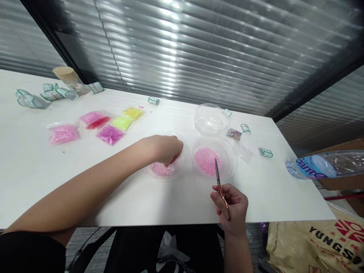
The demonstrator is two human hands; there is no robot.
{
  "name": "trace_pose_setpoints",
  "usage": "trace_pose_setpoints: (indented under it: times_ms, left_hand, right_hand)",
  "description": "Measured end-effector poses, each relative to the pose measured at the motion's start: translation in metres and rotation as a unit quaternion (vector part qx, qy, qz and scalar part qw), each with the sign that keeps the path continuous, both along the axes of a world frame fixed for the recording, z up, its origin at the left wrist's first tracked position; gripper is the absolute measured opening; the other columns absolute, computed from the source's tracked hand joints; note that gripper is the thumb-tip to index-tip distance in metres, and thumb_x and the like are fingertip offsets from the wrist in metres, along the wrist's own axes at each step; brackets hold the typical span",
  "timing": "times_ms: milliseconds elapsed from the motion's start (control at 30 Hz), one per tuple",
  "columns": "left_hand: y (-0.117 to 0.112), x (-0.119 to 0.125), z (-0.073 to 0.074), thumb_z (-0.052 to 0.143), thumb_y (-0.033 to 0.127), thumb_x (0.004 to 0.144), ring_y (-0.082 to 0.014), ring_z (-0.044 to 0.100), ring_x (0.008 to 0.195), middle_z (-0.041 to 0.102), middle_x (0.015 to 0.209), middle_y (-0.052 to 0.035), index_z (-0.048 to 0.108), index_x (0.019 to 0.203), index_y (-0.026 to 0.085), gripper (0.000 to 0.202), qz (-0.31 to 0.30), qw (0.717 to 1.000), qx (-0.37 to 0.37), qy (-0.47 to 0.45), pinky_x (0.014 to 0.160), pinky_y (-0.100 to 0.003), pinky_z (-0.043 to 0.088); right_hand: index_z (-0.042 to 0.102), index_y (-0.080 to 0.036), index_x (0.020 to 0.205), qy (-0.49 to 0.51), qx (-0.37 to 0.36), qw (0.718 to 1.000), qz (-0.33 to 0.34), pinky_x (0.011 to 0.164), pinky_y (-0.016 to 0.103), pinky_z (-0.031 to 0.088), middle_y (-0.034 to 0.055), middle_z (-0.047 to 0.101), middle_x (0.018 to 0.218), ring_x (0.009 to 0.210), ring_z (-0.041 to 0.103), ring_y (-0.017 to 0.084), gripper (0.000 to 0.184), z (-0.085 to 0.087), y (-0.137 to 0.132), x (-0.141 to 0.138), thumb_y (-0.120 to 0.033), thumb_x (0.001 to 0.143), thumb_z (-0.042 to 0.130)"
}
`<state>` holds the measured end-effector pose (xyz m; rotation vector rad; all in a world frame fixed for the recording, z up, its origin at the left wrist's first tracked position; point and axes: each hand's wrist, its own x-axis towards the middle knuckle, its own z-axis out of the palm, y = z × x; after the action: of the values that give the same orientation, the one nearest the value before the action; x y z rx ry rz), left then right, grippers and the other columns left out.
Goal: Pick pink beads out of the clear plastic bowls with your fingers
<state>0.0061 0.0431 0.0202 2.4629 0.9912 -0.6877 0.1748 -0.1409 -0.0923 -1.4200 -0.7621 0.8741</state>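
Observation:
My right hand (pixel 231 206) grips scissors (pixel 217 176) with copper-coloured handles, their blades closed and pointing up. Behind the blades stands a clear round bowl (pixel 231 161) with light pink bits (pixel 205 161) spread inside. My left hand (pixel 169 149) is closed, knuckles up, over a second clear round dish (pixel 186 151); whatever its fingers pinch is hidden. Below these fingers, shiny pink material (pixel 162 169) lies in that dish. A small crumpled clear bag (pixel 243 152) rests right of the bowl.
A clear bowl (pixel 212 120) stands farther back, beside a packet of multicoloured beads (pixel 234 134). At left lie a pink packet (pixel 64 134), purple packet (pixel 110 134) and several others. Green-and-white rolled packets (pixel 153 100) are scattered about. A plastic bottle (pixel 321 165) juts over the table's right edge.

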Motion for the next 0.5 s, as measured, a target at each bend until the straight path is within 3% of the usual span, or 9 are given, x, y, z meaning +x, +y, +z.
trace_pose_setpoints:
  times_ms: [300,500]
  left_hand:
    - [-0.014,0.005,0.002,0.053,0.005,0.062,-0.0247,0.061,0.062,0.064,0.079,-0.0126,0.066,0.07,0.014,0.017,0.004,1.0,0.016,0.0,0.051,-0.032,0.043]
    - [-0.02,0.007,-0.004,0.049,-0.002,0.066,-0.0298,0.066,0.072,0.066,0.08,-0.0176,0.068,0.076,0.009,0.024,-0.019,0.997,0.073,-0.012,0.055,-0.034,0.048]
  right_hand:
    - [0.07,-0.015,0.067,0.0,0.003,1.0,0.001,0.027,0.015,0.027,-0.0053,0.047,0.038,0.03,0.036,0.005,0.022,-0.001,0.0,0.0,-0.032,0.061,0.083]
    - [0.07,-0.015,0.066,-0.004,0.006,1.0,0.005,0.027,0.016,0.026,-0.0054,0.047,0.038,0.029,0.036,0.005,0.024,-0.001,0.0,0.0,-0.034,0.061,0.083]
